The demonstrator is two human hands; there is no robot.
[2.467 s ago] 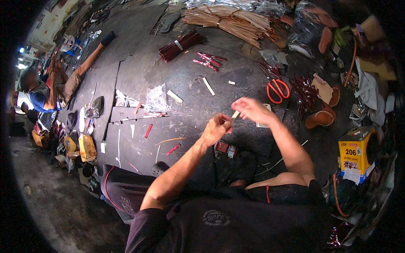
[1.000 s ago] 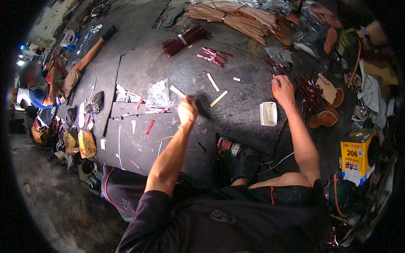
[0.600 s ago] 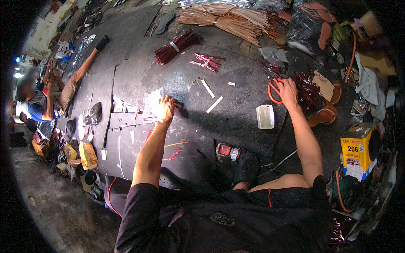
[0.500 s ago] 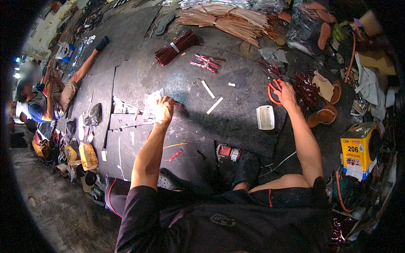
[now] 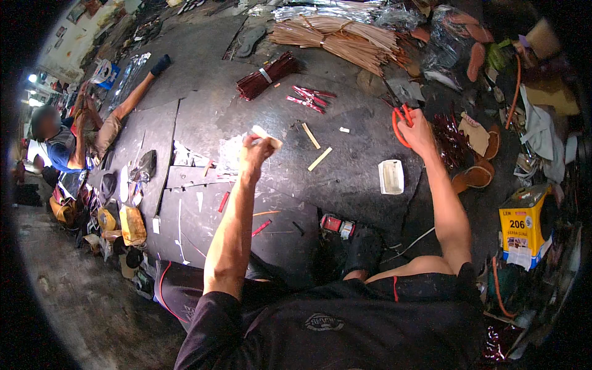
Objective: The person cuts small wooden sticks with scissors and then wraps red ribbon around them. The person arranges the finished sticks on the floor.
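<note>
My left hand (image 5: 256,154) is raised above the dark work surface, its fingers pinched on a small pale strip (image 5: 267,137) blurred by motion. A bright white patch of scraps (image 5: 229,151) lies beside that hand. Off to the right, my right hand (image 5: 420,134) grips orange-handled scissors (image 5: 397,128), their dark blades pointing away from me and parted. Between the hands are two narrow cream strips (image 5: 320,158) and a tiny white piece (image 5: 344,129). Close below the right hand sits a whitish rectangular tub (image 5: 391,177).
Dark red strips lie in a tied bundle (image 5: 266,76) and a small loose pile (image 5: 311,98). Beyond them is a large tan bundle (image 5: 336,34). Brown sandals (image 5: 473,176) and a yellow can (image 5: 523,225) stand right. Another person (image 5: 68,139) sits far left.
My left hand has lifted off the white scraps and shifted right, with a pale strip now showing in its fingers. The scissors have swung to point further away from me. The whole view shifted slightly.
</note>
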